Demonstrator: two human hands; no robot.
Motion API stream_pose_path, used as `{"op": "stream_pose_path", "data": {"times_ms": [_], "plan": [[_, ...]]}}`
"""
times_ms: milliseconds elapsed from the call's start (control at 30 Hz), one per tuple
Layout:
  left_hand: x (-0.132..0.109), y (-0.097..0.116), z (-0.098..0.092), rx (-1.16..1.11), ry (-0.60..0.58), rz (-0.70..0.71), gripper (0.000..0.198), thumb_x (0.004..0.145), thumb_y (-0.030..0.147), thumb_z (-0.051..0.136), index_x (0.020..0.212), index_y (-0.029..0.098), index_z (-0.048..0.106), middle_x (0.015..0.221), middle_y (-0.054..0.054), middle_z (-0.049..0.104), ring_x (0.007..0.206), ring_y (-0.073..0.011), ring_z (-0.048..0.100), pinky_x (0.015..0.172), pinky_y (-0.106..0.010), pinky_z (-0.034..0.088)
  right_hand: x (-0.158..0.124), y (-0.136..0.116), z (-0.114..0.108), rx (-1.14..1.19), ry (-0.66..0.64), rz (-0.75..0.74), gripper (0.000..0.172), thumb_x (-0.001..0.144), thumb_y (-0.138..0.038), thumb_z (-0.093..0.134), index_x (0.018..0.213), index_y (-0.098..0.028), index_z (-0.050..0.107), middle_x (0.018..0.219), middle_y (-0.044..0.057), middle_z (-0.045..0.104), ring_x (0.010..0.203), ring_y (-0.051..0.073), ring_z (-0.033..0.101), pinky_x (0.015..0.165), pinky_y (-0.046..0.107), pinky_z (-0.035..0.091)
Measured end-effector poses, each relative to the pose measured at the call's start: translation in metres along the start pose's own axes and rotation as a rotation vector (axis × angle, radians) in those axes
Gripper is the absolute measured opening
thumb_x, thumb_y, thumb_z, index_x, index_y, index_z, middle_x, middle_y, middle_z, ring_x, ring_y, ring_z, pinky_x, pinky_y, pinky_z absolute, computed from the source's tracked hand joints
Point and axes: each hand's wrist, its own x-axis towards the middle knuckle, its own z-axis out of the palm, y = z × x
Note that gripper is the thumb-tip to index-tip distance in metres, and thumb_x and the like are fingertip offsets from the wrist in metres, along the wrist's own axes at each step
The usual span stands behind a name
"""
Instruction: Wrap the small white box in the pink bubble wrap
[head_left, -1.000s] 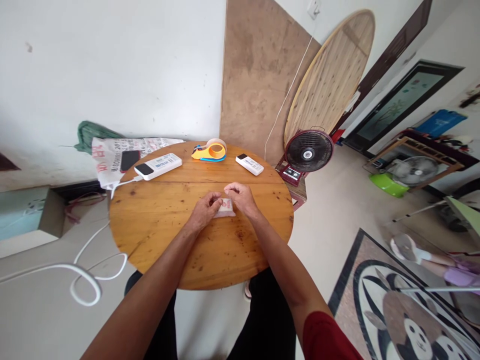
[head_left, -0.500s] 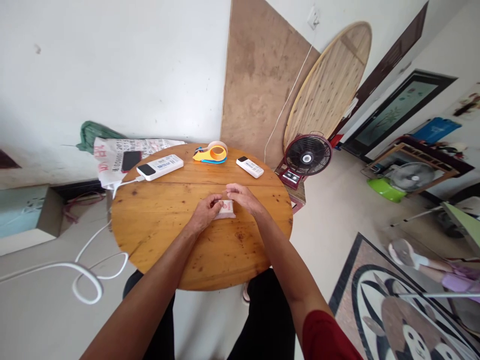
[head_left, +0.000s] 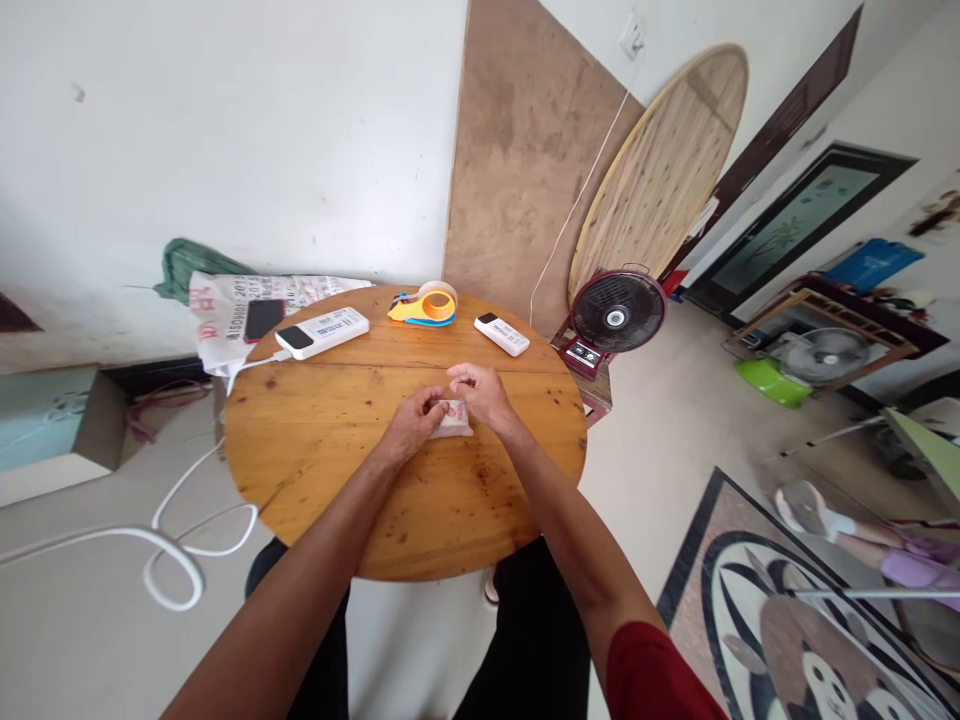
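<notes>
A small white packet with red print (head_left: 453,420) lies on the round wooden table (head_left: 315,430), near its middle. My left hand (head_left: 415,420) grips the packet's left side, thumb on top and fingers curled at the back edge. Just above the packet's right back corner is my right hand (head_left: 482,393), with its fingers bent and the fingertips drawn toward the thumb. Whether anything thin sits between those fingertips is too small to make out.
Along the table's back are a white power bank (head_left: 322,333) with a cable, a yellow-and-blue tape dispenser (head_left: 424,305) and a smaller white device (head_left: 502,334). A dark red fan (head_left: 616,312) stands right. A phone (head_left: 264,320) lies back left.
My right hand's fingers have bent further, and the hand has shifted slightly left. My left hand and the packet look nearly the same.
</notes>
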Motion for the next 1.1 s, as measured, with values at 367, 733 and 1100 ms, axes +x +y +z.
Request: {"op": "stream_pose_path", "data": {"times_ms": [367,733,1100], "plan": [[-0.002,0.009,-0.001,0.114,-0.031,0.129,0.033,0.081,0.037,0.046,0.091,0.017,0.071,0.090,-0.006,0.072,0.086,-0.0207,0.063,0.085,-0.034,0.049,-0.041,-0.013,0.008,-0.264,0.099,-0.175,0.024,0.082,-0.017,0.052,0.103,-0.022,0.062,0.079,-0.001,0.072,0.084,0.017,0.065,0.086,0.031,0.047],[-0.003,0.003,0.004,0.168,0.045,0.127,0.039,0.084,0.036,0.041,0.103,0.016,0.069,0.108,-0.009,0.071,0.103,-0.0225,0.062,0.099,-0.039,0.045,-0.075,-0.008,0.001,-0.615,-0.040,-0.470,0.041,0.087,-0.011,0.044,0.125,-0.019,0.057,0.122,0.009,0.066,0.127,0.020,0.050,0.111,0.041,0.026],[-0.002,0.001,0.004,0.118,0.041,0.097,0.040,0.083,0.041,0.045,0.100,0.015,0.069,0.099,-0.009,0.071,0.094,-0.0229,0.063,0.091,-0.038,0.049,-0.063,0.011,0.008,0.080,0.239,-0.231,0.030,0.091,-0.025,0.046,0.118,-0.019,0.057,0.102,0.005,0.073,0.098,0.018,0.067,0.096,0.034,0.048]]}}
